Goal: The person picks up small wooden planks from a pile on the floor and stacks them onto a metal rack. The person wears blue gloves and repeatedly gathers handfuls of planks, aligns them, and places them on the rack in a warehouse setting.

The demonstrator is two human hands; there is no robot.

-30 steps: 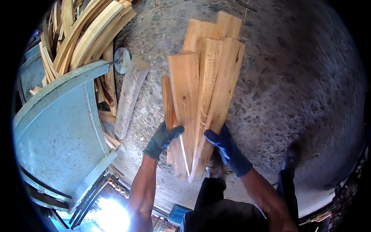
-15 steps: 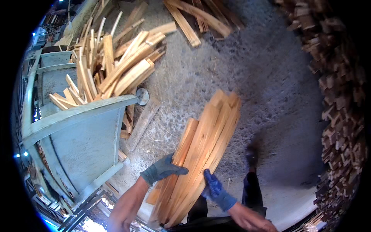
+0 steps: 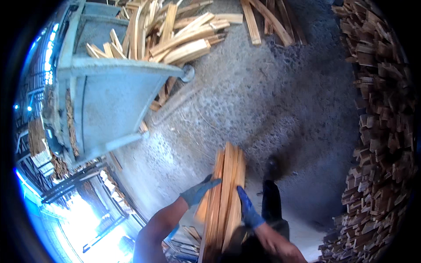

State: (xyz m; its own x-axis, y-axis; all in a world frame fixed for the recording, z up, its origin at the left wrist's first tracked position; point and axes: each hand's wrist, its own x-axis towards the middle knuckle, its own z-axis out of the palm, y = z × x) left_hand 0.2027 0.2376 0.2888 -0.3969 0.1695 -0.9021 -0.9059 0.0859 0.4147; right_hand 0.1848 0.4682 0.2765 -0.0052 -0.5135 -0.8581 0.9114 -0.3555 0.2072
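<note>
Bundle of boards (image 3: pixel 226 188) held from both sides
Left grip (image 3: pixel 198 192) clasps its left edge, right grip (image 3: pixel 249 211) its right; stacked wood (image 3: pixel 372 175) lines the floor's (image 3: pixel 307 131) right edge.

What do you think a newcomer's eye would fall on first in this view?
Probably the bundle of wooden boards at the lower centre, held between the gloved left hand and right hand. Next might come the pale-blue metal structure at the left, loose wood pieces heaped by its upper edge, and the big wood pile down the right side.
</note>
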